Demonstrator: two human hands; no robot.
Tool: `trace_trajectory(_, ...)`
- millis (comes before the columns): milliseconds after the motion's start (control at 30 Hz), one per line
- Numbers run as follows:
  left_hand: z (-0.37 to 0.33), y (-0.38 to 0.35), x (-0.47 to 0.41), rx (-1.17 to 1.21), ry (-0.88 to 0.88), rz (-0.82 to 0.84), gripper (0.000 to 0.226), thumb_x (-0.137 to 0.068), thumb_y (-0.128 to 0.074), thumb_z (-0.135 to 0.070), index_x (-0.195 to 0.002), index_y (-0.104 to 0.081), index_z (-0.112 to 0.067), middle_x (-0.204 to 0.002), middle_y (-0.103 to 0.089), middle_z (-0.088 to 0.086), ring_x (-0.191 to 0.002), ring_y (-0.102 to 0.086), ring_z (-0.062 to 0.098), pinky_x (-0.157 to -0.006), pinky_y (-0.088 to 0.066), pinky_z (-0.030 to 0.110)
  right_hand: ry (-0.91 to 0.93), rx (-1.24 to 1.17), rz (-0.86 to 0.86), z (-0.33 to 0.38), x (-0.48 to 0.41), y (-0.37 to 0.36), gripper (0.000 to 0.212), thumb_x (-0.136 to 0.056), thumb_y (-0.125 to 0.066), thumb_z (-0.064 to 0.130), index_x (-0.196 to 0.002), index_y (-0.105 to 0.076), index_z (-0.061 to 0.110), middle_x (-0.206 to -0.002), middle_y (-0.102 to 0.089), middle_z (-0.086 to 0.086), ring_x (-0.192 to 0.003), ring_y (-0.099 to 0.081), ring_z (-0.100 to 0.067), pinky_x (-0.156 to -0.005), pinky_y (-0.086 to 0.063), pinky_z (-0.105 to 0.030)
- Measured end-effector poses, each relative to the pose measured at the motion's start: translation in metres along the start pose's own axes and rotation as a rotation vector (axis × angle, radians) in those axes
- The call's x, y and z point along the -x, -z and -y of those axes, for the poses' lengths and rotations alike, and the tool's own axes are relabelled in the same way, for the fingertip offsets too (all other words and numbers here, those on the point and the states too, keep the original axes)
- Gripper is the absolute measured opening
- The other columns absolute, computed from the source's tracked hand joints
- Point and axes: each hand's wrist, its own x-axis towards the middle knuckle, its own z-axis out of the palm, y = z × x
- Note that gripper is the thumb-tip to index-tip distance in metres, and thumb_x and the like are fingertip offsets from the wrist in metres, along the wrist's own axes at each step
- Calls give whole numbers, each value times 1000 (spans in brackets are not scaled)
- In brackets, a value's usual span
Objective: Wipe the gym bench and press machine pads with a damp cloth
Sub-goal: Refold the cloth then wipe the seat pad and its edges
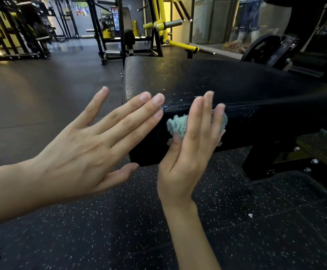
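Observation:
A black padded bench pad [227, 82] stretches across the middle, its near edge worn and flaking. My right hand [190, 151] presses a light blue-green cloth [178, 124] flat against the pad's near side face, fingers straight and pointing up, thumb under the cloth. My left hand [92, 145] is spread with straight fingers to the left of the cloth; its fingertips reach the pad's near left corner. It holds nothing.
Black speckled rubber flooring [119, 221] lies below. The bench's black steel frame [275, 158] with bolts stands at the right. A yellow press machine [164, 28] and black racks [22, 36] stand behind. A weight plate [264, 47] is at the upper right.

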Motion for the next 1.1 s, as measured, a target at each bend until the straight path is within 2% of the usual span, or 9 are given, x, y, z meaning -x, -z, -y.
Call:
trace_trajectory(67,4,-6,-3,-38,-34,88,80,-93,-41,-42,-157,-14,-3,-166,-9,14,-153,-12,26,-122,-3,52,-15,-7,-26,0,-9,-2,47,-105,-29,19,-147,-24,0,-155,-33,-10,-151,-11,-22,-117,-21,-63)
trace_trajectory(267,0,-11,-2,-26,-33,58,79,-94,-41,-42,-157,-13,-3,-166,-8,13,-153,-10,25,-123,-2,52,-26,-59,4,6,10,-1,48,-106,-24,25,-148,-22,1,-156,-26,-4,-152,-10,-24,-120,-19,-57)
trace_trajectory(467,1,-9,-4,-48,-41,78,78,-95,-40,-43,-157,-13,-3,-166,-8,14,-153,-10,25,-123,-2,53,-61,-44,53,9,34,-3,50,-107,-19,36,-149,-18,9,-156,-23,6,-153,-6,-19,-119,-18,-60)
trace_trajectory(567,2,-9,-2,-35,-49,79,78,-95,-39,-43,-157,-13,-3,-166,-8,14,-153,-10,26,-123,-2,53,-26,-59,15,13,13,-8,51,-106,-19,37,-147,-23,6,-155,-30,-1,-153,-6,-16,-115,-19,-67)
trace_trajectory(700,0,-9,-3,-14,-30,64,78,-95,-39,-42,-157,-11,-2,-166,-7,15,-153,-10,27,-123,-3,53,46,-76,-28,16,-10,-13,51,-106,-23,32,-144,-31,0,-151,-39,-14,-150,-10,-18,-113,-20,-69)
trace_trajectory(833,-2,-12,-1,-20,-20,51,78,-95,-39,-41,-157,-12,-2,-166,-7,14,-153,-10,26,-123,-3,53,80,-19,19,9,-1,-6,47,-105,-27,28,-145,-33,2,-152,-36,-8,-151,-12,-19,-112,-25,-68)
trace_trajectory(933,-3,-12,-2,-29,-20,54,80,-93,-41,-41,-157,-13,-1,-166,-7,14,-153,-10,26,-123,-4,54,141,47,51,-4,-3,2,45,-105,-29,25,-145,-34,4,-154,-33,-2,-150,-15,-19,-117,-23,-63)
trace_trajectory(1100,-5,-11,-7,-26,-46,68,80,-92,-41,-41,-157,-15,-2,-166,-8,12,-153,-10,25,-122,-3,53,41,45,-2,-43,-25,24,49,-102,-34,20,-143,-39,-6,-150,-41,-24,-148,-19,-29,-114,-22,-67)
